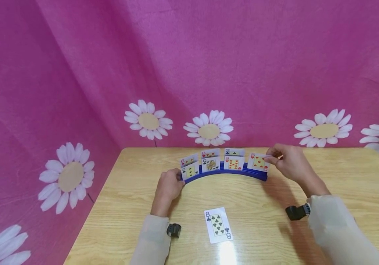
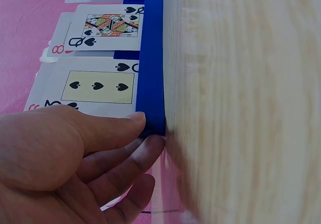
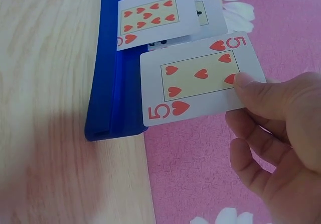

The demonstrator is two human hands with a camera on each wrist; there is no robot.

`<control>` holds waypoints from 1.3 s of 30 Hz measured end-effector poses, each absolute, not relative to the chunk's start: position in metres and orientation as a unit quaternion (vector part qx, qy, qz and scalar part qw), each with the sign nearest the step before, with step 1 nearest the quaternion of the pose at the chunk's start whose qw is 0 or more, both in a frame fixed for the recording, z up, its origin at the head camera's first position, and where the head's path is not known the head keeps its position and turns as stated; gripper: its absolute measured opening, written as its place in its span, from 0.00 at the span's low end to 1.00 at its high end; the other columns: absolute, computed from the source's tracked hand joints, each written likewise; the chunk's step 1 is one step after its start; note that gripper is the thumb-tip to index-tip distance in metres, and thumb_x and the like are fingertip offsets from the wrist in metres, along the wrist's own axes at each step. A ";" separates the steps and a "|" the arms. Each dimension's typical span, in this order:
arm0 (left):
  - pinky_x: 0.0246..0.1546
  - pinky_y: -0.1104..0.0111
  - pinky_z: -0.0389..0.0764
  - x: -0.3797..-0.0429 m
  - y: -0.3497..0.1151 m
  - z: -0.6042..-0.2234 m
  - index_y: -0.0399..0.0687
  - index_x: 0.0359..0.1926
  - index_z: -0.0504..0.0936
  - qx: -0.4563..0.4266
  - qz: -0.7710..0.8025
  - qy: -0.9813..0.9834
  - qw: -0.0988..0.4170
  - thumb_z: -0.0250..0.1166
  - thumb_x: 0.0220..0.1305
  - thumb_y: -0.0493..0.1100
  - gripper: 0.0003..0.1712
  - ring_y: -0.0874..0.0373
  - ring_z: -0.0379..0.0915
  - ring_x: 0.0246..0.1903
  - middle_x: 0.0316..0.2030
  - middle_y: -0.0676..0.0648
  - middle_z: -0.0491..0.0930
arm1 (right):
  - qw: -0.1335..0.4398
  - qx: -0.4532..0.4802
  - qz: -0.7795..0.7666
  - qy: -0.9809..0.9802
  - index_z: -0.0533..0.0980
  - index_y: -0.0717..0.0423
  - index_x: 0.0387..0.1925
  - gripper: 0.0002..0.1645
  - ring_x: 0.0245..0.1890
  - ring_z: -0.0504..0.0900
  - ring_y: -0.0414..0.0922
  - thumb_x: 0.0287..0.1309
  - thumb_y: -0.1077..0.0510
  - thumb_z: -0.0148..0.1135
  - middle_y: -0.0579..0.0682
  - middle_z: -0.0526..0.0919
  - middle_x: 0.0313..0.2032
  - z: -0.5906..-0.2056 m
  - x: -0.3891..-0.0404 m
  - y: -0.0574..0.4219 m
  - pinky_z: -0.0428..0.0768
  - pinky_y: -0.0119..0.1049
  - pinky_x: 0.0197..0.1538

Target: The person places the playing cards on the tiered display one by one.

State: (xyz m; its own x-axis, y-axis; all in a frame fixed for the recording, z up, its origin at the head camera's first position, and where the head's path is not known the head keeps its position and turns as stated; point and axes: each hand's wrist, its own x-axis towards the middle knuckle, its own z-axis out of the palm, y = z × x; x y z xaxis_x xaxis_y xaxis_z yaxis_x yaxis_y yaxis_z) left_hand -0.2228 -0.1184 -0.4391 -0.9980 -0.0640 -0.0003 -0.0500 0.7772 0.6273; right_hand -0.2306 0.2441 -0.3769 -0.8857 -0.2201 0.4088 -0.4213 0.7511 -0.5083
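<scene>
A curved blue card holder (image 1: 222, 172) stands on the table with playing cards upright in two rows. The front row shows a three of spades (image 2: 98, 86), a queen of spades (image 2: 110, 25) and a nine of hearts (image 3: 150, 20). Behind them an eight (image 1: 210, 152) and a two of clubs (image 3: 208, 15) peek out. My left hand (image 1: 168, 187) grips the holder's left end, thumb in front. At the right end, my right hand (image 1: 288, 162) pinches a five of hearts (image 3: 200, 78) by its outer edge. Whether that card's lower edge sits in the slot, I cannot tell.
An eight of clubs (image 1: 218, 225) lies face up on the wooden table (image 1: 136, 176), nearer to me than the holder. A pink cloth (image 1: 242, 73) with white daisies hangs behind the table and along its left side.
</scene>
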 end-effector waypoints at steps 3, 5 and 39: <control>0.51 0.56 0.78 -0.223 -0.119 -0.438 0.34 0.55 0.82 0.029 -0.332 -0.943 0.012 0.70 0.62 0.34 0.20 0.51 0.77 0.44 0.44 0.40 0.83 | 0.161 0.165 0.307 -0.923 0.81 0.59 0.29 0.05 0.29 0.83 0.52 0.55 0.65 0.73 0.50 0.84 0.26 -0.376 -0.233 0.245 0.79 0.42 0.29; 0.51 0.56 0.78 -0.223 -0.119 -0.438 0.34 0.56 0.81 0.029 -0.332 -0.943 0.010 0.70 0.62 0.34 0.21 0.51 0.77 0.44 0.44 0.40 0.83 | 0.156 0.157 0.309 -0.925 0.81 0.59 0.30 0.05 0.30 0.83 0.53 0.56 0.65 0.73 0.50 0.84 0.27 -0.375 -0.234 0.246 0.78 0.41 0.29; 0.49 0.58 0.79 -0.225 -0.120 -0.439 0.35 0.55 0.82 0.034 -0.340 -0.940 -0.002 0.70 0.62 0.33 0.20 0.52 0.77 0.42 0.43 0.41 0.83 | 0.131 0.140 0.326 -0.926 0.81 0.59 0.32 0.05 0.31 0.82 0.51 0.58 0.64 0.72 0.50 0.84 0.28 -0.388 -0.244 0.246 0.76 0.37 0.27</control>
